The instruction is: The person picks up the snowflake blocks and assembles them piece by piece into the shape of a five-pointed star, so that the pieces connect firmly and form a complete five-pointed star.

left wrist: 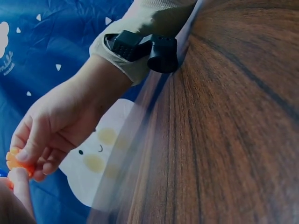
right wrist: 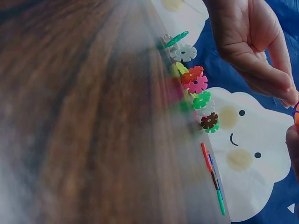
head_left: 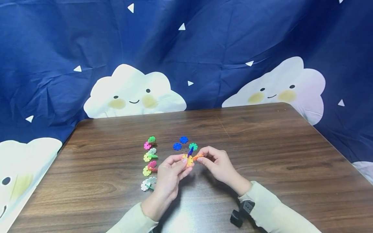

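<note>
Both hands meet above the table, over its middle. My left hand (head_left: 170, 173) pinches a yellow-orange notched plastic disc (head_left: 187, 160) between thumb and fingers. Joined to that disc, a purple disc (head_left: 190, 151) stands up edge-on. With thumb and fingertips my right hand (head_left: 220, 163) pinches an orange notched disc (head_left: 198, 157), whose edge meets the yellow-orange one; whether their slots interlock I cannot tell. In the left wrist view the orange disc (left wrist: 17, 162) shows at the right hand's fingertips. The right wrist view cuts the held discs off at its edge.
Left of my hands stand several joined disc clusters in a column, among them a white-green one (head_left: 144, 185) and a yellow-pink one (head_left: 147, 171). Beyond the hands lie two blue discs (head_left: 184, 139) and a teal disc (head_left: 193, 147). A blue cloud-print cloth (head_left: 204, 48) hangs behind the table.
</note>
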`<action>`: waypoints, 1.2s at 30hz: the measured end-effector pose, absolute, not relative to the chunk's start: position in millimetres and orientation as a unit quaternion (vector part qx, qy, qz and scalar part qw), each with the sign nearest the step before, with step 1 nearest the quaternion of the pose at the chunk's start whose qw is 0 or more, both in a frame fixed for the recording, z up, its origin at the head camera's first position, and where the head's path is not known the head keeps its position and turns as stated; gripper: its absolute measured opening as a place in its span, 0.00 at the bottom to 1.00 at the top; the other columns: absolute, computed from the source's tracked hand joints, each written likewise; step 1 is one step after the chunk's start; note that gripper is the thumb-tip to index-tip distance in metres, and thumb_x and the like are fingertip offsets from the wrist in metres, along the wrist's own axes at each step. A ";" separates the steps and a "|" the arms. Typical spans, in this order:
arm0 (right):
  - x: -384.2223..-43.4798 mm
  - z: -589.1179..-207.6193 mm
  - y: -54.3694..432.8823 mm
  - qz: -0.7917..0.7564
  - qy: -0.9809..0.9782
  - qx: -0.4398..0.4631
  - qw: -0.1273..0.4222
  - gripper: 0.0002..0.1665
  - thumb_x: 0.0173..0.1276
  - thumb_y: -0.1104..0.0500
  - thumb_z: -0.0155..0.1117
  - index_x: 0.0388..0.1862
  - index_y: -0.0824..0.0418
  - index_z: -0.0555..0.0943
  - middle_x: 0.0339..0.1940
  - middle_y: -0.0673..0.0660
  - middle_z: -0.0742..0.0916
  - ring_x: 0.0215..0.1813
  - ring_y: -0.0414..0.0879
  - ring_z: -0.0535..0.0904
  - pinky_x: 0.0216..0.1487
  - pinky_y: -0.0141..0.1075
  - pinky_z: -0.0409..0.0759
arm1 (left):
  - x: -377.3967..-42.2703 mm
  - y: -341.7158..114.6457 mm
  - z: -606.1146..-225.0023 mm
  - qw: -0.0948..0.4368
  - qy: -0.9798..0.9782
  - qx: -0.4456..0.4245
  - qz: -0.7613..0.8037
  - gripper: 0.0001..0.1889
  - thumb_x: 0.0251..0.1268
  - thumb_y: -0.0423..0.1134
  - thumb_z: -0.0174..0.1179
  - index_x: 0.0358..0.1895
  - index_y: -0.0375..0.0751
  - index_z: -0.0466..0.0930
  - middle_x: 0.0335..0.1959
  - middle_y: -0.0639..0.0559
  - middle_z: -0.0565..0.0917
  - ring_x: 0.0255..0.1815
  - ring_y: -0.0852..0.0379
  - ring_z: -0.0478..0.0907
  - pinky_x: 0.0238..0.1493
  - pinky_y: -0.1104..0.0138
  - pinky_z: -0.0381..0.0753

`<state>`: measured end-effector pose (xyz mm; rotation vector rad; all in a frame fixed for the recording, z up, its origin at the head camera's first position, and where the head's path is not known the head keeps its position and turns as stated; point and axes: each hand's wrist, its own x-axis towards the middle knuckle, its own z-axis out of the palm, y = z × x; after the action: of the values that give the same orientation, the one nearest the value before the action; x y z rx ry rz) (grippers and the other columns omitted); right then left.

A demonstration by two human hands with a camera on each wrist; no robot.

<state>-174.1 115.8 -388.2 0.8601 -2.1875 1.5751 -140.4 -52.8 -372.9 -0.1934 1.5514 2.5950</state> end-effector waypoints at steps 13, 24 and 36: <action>-168.5 -386.4 115.6 0.457 -0.759 0.387 0.256 0.11 0.49 0.75 0.68 0.30 0.63 0.81 0.28 0.55 0.86 0.29 0.41 0.80 0.30 0.23 0.78 | -134.8 -54.7 -371.8 0.055 0.542 -0.057 0.837 0.04 0.56 0.22 0.57 0.32 0.32 0.75 0.31 0.46 0.83 0.27 0.56 0.84 0.33 0.69 0.84; -168.0 -384.0 116.5 0.433 -0.743 0.424 0.284 0.12 0.48 0.75 0.69 0.31 0.63 0.81 0.29 0.55 0.86 0.30 0.43 0.81 0.31 0.25 0.79 | -132.8 -54.9 -371.2 0.078 0.550 -0.036 0.830 0.06 0.57 0.23 0.57 0.38 0.28 0.73 0.27 0.48 0.83 0.27 0.58 0.83 0.34 0.70 0.84; -165.7 -386.4 117.9 0.446 -0.756 0.413 0.243 0.13 0.49 0.75 0.69 0.31 0.61 0.82 0.29 0.53 0.87 0.32 0.42 0.83 0.33 0.24 0.80 | -132.6 -62.6 -376.0 0.103 0.558 -0.023 0.823 0.14 0.57 0.28 0.57 0.47 0.28 0.71 0.34 0.53 0.81 0.35 0.61 0.80 0.43 0.68 0.82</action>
<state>-165.7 117.9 -386.4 1.1282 -2.0662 1.2178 -132.6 -62.6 -376.0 -0.0688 1.6474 2.4284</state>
